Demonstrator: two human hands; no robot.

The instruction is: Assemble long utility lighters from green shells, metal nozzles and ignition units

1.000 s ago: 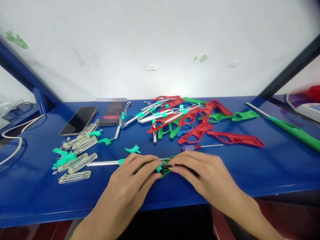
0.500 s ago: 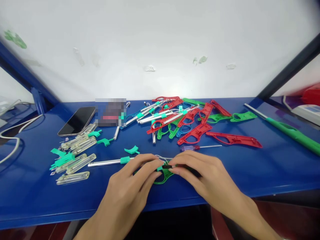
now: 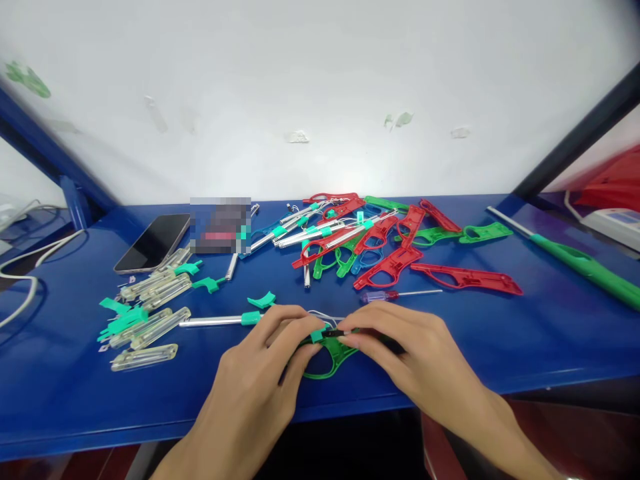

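Note:
Near the front edge, my left hand (image 3: 270, 367) pinches a small teal piece (image 3: 317, 335) between thumb and fingers. My right hand (image 3: 410, 347) has its thumb and forefinger closed on a small black part (image 3: 333, 333), which meets the teal piece. Beneath both hands lies a green handle half (image 3: 320, 367), its loop showing and its ends hidden. A silver tube (image 3: 213, 321) with a teal collar (image 3: 251, 319) runs leftward from my left hand. Thin white wires (image 3: 323, 315) arch between the hands. A curved teal trigger (image 3: 262, 300) lies just beyond my left hand.
Clear fuel capsules (image 3: 145, 357) and teal triggers lie left, below a phone (image 3: 153, 243). Red handle halves (image 3: 467, 278), green ones and silver tubes pile up at back centre. A screwdriver (image 3: 383, 296) lies before them. At right rests a green lighter (image 3: 585, 267).
The green handle's loop shows more below my hands, and the silver tube has shifted slightly right. Both hands keep their pinches, with the black part close to the teal piece.

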